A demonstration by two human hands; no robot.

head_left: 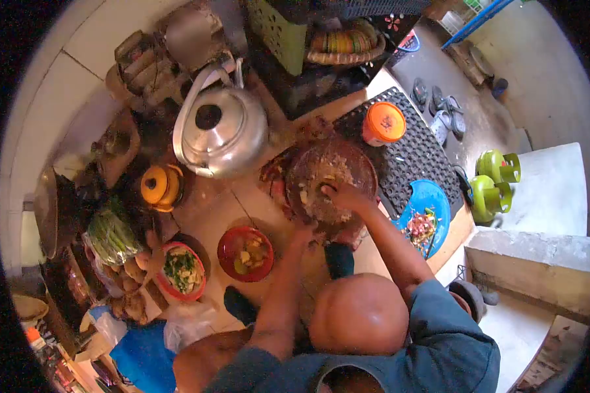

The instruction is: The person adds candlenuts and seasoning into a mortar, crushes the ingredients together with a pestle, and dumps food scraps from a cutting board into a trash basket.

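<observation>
A wide, brown, round mortar [367,164] stands on the floor in front of me, with pale crushed food [331,160] spread inside it. My right hand [344,198] reaches into it, its fingers closed round a dark, round-ended thing that looks like a pestle [326,190]. At the mortar's near left edge, my left hand [300,238] appears to grip the rim, though its fingers are dim. Left of that hand sits a red bowl [225,268] with yellowish pieces in liquid. Further left, a red-rimmed plate [202,288] holds chopped greens and pale pieces.
A large kettle [239,131] and an orange lidded pot [170,187] stand to the left. On the right, a black mat [406,160] bears an orange-lidded tub [385,122] and a blue plate [442,203] of chopped food. Green gas cylinders [484,196] stand beyond.
</observation>
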